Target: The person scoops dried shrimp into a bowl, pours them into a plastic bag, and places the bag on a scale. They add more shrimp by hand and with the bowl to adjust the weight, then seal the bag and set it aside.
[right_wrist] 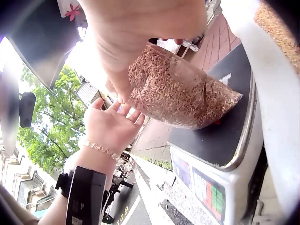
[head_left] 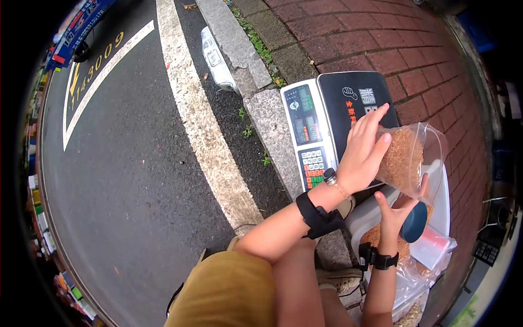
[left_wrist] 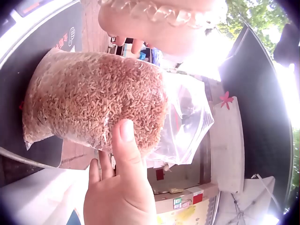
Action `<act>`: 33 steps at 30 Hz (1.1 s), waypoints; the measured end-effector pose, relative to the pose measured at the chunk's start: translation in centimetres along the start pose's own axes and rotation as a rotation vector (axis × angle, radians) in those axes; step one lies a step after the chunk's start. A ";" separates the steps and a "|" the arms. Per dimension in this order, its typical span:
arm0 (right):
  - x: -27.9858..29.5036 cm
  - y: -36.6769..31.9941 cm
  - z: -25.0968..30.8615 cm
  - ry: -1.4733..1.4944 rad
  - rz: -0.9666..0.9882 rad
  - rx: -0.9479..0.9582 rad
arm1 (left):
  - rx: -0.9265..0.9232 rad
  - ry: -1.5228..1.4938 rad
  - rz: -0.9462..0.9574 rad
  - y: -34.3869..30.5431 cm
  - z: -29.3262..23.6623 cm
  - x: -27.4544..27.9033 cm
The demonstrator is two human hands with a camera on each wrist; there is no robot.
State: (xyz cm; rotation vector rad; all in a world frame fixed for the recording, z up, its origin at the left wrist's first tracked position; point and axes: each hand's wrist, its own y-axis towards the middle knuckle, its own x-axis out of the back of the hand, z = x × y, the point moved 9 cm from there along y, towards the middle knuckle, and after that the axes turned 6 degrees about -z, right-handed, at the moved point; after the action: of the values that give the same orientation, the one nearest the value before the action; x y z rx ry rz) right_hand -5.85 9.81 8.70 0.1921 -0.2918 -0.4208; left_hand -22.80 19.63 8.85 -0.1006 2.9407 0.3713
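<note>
Just left of the hands, and reaching under them, sits an electronic scale with its keypad toward the road. The left hand lies flat against a clear bag of brown grain, its fingers straight and close together. The bag is over the scale's dark platform, but I cannot tell whether it touches. The right hand grips the bag from below, thumb on one side and fingers on the other. Beneath that hand stands a white tub holding more grain.
</note>
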 end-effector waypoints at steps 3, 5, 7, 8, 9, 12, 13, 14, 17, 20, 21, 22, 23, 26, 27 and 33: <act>0.3 0.1 0.2 -0.059 0.032 0.001 | -0.020 0.054 0.067 0.1 -0.5 -0.4; 1.8 0.1 0.4 -0.117 0.059 0.089 | 0.015 -0.040 0.125 0.3 -1.2 -0.9; 4.9 0.0 1.1 -0.252 -0.004 0.260 | 0.052 -0.126 0.167 0.6 -2.3 -1.8; 6.7 -0.3 1.5 -0.329 -0.010 0.380 | 0.068 -0.153 0.184 0.6 -2.9 -2.1; 9.7 -0.5 0.0 -0.445 -0.061 0.350 | 0.067 -0.130 0.203 0.8 -3.4 -2.2; 17.7 -1.5 -3.9 -0.679 -0.233 0.270 | 0.009 -0.044 0.150 1.5 -4.6 -2.1; 21.2 -2.5 -7.0 -0.884 -0.301 0.181 | 0.005 0.027 0.144 1.8 -5.3 -2.1; 24.4 -3.9 -10.0 -1.081 -0.366 0.084 | -0.003 0.102 0.134 2.2 -6.1 -2.0; 32.1 -9.5 -18.3 -1.162 -0.472 -0.288 | -0.080 0.341 0.104 3.3 -8.2 -2.0; 35.8 -14.5 -26.9 -0.426 -0.668 -0.549 | -0.064 0.337 0.125 4.3 -7.6 -2.5; 33.3 -14.3 -25.4 -0.251 -0.585 -0.809 | -0.007 0.312 0.137 4.5 -7.1 -2.7; 29.9 -13.9 -22.5 -0.069 -0.489 -1.057 | 0.050 0.286 0.147 4.4 -6.7 -2.9; 30.4 -14.1 -24.2 -0.056 -0.490 -1.062 | 0.039 0.269 0.149 4.3 -6.9 -3.4; 29.6 -16.3 -28.7 0.352 -0.527 -1.269 | 0.040 0.321 0.181 3.7 -6.5 -4.1; 29.1 -15.6 -27.8 0.311 -0.587 -1.261 | 0.038 0.318 0.184 3.7 -6.5 -4.3; 31.2 -9.6 -19.0 -0.227 -0.768 -0.764 | 0.074 0.273 0.151 3.7 -6.1 -4.4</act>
State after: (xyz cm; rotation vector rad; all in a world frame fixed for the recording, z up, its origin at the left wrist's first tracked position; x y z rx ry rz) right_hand 23.83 -9.78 -4.07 -0.5189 -0.2526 -1.2842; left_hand -19.84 21.81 16.38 0.0891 3.2392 0.2898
